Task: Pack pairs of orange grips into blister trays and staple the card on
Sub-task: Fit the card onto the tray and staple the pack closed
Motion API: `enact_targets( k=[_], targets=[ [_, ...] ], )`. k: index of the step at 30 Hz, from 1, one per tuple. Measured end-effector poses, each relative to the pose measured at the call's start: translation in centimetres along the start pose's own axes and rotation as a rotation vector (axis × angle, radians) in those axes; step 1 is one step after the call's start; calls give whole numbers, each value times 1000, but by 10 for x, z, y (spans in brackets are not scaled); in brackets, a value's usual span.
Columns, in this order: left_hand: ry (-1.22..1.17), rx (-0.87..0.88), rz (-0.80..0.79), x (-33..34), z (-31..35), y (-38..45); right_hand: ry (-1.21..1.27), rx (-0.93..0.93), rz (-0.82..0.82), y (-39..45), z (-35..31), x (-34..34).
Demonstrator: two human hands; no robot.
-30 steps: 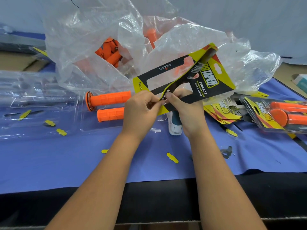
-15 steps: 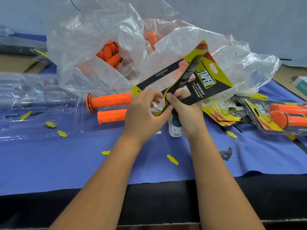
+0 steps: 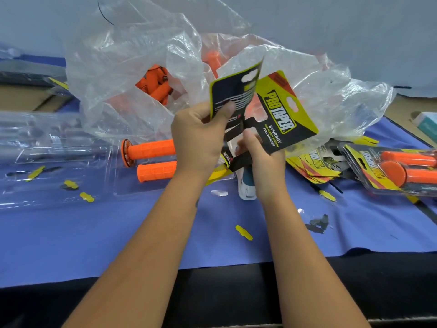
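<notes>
Your left hand (image 3: 201,136) pinches the card's (image 3: 279,114) back flap; your right hand (image 3: 262,155) grips its front, spreading the fold, likely to wrap a tray. Two grips (image 3: 153,159) lie just left of your left hand.

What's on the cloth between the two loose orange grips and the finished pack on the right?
Head view: the hands and the card they hold, a white-and-teal stapler, then a stack of loose cards beside the finished pack.
</notes>
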State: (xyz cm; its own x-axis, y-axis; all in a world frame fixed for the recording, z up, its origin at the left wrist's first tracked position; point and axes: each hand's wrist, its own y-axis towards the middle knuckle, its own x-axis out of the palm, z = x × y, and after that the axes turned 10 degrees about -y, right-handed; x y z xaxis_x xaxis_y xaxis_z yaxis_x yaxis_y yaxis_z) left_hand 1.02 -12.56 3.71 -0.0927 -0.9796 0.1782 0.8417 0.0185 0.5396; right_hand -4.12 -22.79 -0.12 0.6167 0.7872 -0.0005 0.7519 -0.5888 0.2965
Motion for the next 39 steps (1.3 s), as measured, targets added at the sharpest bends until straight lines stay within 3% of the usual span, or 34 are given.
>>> enact_targets(
  k=[4, 8, 14, 20, 24, 28, 35, 39],
  targets=[
    [-47, -43, 142, -14, -10, -2, 71, 69, 131, 6, -1, -6],
    [61, -48, 206, -33, -29, -15, 152, 112, 133, 7, -5, -12],
    [3, -80, 280, -42, -36, -19, 202, 93, 138, 14, -14, -24],
    [-324, -253, 346, -48, -33, -11, 348, 71, 192, 19, -21, -33],
    [-758, -404, 217, -53, -28, -4, 495, 33, 212, 26, -32, -39],
    [-869, -539, 184, -58, -29, -1, 677, 21, 199, 33, -36, -55],
    [-877, -506, 313, -58, -31, 1, 705, 112, 339, 34, -23, -79],
    [-596, -436, 299, -53, -37, 0, 697, 110, 382, 34, -19, -86]
  ],
)
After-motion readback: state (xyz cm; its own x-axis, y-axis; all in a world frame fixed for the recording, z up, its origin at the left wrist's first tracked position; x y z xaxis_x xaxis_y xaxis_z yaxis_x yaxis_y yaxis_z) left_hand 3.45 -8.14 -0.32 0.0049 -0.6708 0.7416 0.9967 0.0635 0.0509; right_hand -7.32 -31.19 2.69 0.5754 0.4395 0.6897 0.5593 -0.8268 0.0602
